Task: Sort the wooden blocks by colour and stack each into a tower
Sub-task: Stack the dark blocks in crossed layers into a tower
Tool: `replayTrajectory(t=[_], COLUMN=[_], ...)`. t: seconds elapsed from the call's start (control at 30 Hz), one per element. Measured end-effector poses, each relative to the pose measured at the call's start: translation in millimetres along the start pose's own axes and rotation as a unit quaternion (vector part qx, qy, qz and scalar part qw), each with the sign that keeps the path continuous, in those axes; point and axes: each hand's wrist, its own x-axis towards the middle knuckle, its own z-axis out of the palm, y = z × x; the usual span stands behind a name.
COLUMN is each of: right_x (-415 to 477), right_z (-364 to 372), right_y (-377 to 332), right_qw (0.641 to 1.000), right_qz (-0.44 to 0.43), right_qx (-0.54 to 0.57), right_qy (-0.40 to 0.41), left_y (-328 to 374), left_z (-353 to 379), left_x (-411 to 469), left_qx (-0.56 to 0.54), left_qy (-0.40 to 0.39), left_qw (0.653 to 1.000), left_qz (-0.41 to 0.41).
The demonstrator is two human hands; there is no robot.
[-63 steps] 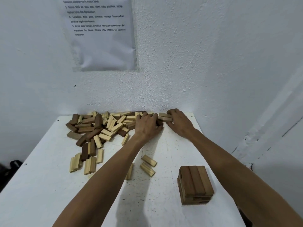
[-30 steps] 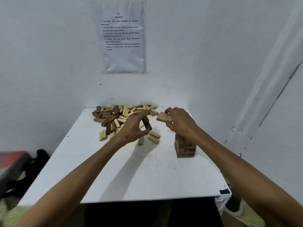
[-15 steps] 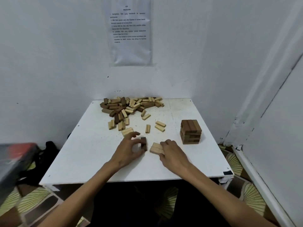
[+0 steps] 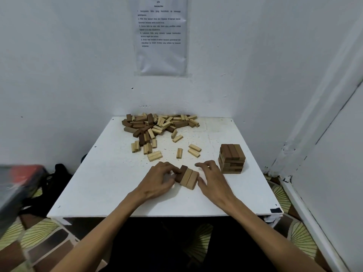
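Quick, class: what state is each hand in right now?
Left hand: pinches the dark block.
Right hand: open, fingers relaxed, thumb beside the light blocks.

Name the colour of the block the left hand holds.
The block is dark brown, gripped by the left hand; head view.
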Motion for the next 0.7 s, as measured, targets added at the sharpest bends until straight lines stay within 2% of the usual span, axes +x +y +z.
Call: replayTrajectory(t=[0.07,0.2,0.3,0.4,0.5,0.7], right_x=[-1.7,6.7,20.6,28.9,30.4,37.1], right_z=[-2.3,-9.9,-12.2,-15.0,-19.2,-24.4], right_y=[8.2,16.4,17.1,20.5,20.6,6.7], right_qw=[1.000,0.998,0.996,0.995,0.993,0.975], right_qz=[-0.013,-0.035,-0.054,-0.049,-0.033,-0.036], right_qx=[0.013,0.003,-0.004,0.017,0.034,-0.052], right_qy=[-0.021,-0.050,-0.074,-0.086,-0.109,-0.213], left_y=[3.3,33.8,49.5,48.4,43.5,34.5], left_z=[-2.4,10.4,29.6,31.0,17.5,-13.9], left_x=[-2.6,1.2,7.4,16.1,24.2,44.7], left_qx=[0.011,0.106,0.185,0.186,0.155,0.141], left_qy=[0.016,-0.017,-0.003,0.005,-0.034,-0.184], left_qw=[0.999,0.986,0.970,0.970,0.975,0.963], left_qz=[-0.038,-0.130,-0.154,-0.159,-0.155,-0.138])
